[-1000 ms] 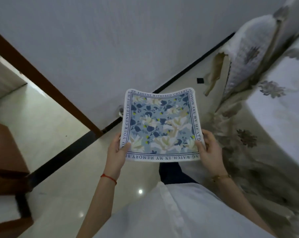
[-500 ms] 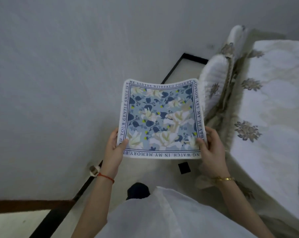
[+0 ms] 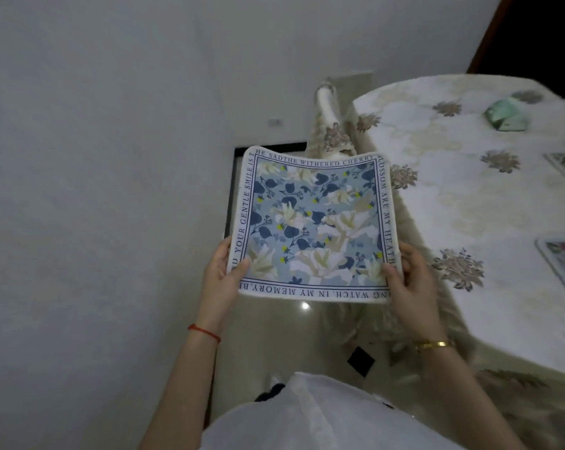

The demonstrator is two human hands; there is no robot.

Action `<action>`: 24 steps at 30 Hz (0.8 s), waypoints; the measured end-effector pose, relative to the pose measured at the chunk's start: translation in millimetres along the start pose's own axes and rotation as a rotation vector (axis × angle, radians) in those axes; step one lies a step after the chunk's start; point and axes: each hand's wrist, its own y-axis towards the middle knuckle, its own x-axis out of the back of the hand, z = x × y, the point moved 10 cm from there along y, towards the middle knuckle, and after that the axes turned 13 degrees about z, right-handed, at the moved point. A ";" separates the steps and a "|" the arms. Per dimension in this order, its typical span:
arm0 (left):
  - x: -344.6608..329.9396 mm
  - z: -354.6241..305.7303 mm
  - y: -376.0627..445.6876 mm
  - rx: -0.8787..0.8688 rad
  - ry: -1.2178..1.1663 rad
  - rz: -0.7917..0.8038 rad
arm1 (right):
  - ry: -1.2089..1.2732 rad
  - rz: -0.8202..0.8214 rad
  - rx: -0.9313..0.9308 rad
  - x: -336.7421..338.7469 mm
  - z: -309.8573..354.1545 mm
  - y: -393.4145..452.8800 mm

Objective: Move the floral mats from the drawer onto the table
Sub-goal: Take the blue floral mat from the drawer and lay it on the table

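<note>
A plain grey wall (image 3: 96, 190) fills everything left of the left fingers (image 3: 222, 254). Below both sets of fingers lies glossy floor tile (image 3: 290, 339) with a black square (image 3: 360, 361) on it, nearer the right fingers (image 3: 411, 256). Far up and right of those fingers sits a green packet (image 3: 505, 116). A covered chair back (image 3: 328, 125) stands beyond them.

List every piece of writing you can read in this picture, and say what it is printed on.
All readable text runs round the border of the floral mat, partly covered by the left hand and right hand.
Left edge: "YOUR GENTLE SMILE IS T"
Top edge: "HE SADTHE WITHERED CHERRY"
Right edge: "LOSSOM ARE MY HEATB"
Bottom edge, upside down: "NG WATCH. IN MY MEMORY. BE"
Mats on the table: nothing readable.
</note>
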 end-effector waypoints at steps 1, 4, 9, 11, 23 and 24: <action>3.4 -4.6 20.4 0.006 0.011 0.041 | 0.010 -0.040 -0.010 -3.6 2.3 6.0; 2.5 -13.4 74.6 0.023 0.029 0.169 | 0.042 -0.148 -0.046 -7.9 4.6 18.9; -18.0 -17.5 147.5 0.050 0.029 0.352 | 0.037 -0.302 -0.104 -4.0 -0.3 36.0; -31.1 -17.3 176.9 0.051 0.050 0.416 | 0.035 -0.370 -0.115 -0.7 -1.8 44.8; -164.5 -12.7 351.7 0.073 0.125 0.726 | 0.024 -0.743 -0.238 62.5 -36.4 109.4; -179.1 -13.0 363.7 0.066 0.132 0.760 | 0.016 -0.768 -0.245 69.5 -36.5 114.4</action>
